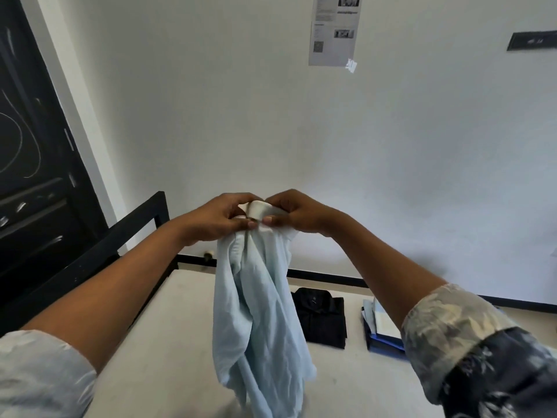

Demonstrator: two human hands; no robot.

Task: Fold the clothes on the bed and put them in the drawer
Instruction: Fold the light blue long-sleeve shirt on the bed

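Head view: left hand and right hand, fingers pinched on the collar of a pale blue shirt, which hung unfolded above the bed. Black shirt lay folded; a further stack lay beside it. No drawer was visible; stowing apparently remained.

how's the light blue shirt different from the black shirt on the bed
The light blue shirt hangs unfolded and bunched in the air; the black shirt lies folded into a neat rectangle on the bed. The light blue shirt is held at its collar by the left hand and right hand; nothing touches the black shirt. Both are collared shirts.
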